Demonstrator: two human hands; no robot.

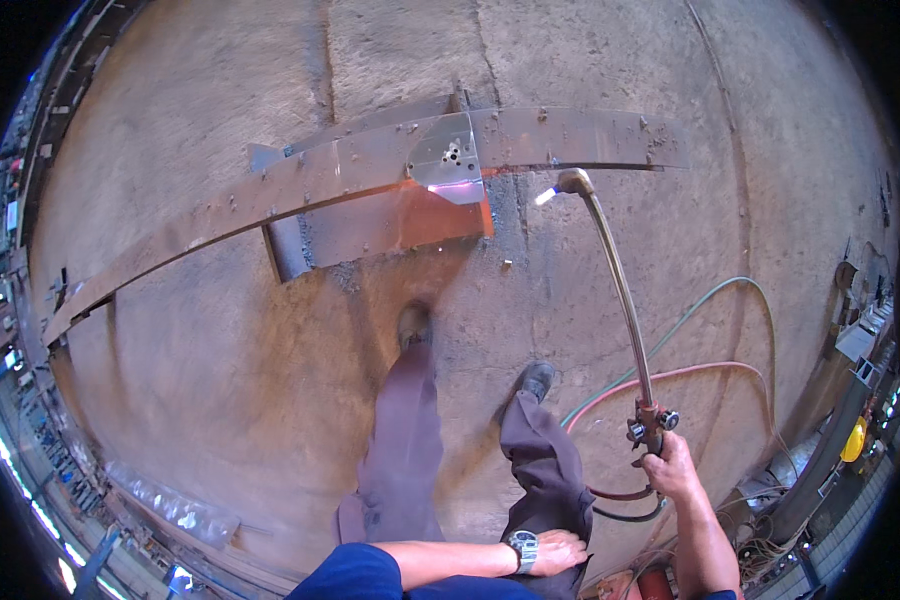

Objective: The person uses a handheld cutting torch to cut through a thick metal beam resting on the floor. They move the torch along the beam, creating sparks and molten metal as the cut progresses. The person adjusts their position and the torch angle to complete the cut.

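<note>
"Blue sleeve (345, 575), nearest the camera. Where did its hand lie?"

"The left hand (560, 553), a watch (523, 552) at its wrist, lay relaxed across the right trouser leg (545, 475), holding nothing visible — perhaps resting there to stay clear of the flame (546, 196)."

"And the right hand (676, 468)?"

"Closed around the handle (654, 438) of a torch (613, 262), to the right of the legs. The grip sat at the far end, seemingly so the long tube kept the fingers away from the heat."

"Which way did it point?"

"Its long axis ran forward from the hand, leaning slightly left. At the top the head (574, 180) bent left; the flame aimed left and a little back toward the person, apart from the steel beam (200, 215) lying crosswise beyond the feet."

"And the hoses (670, 367)?"

"Looped loosely on the floor (610, 480) — probably slack so the torch could move freely."
</note>
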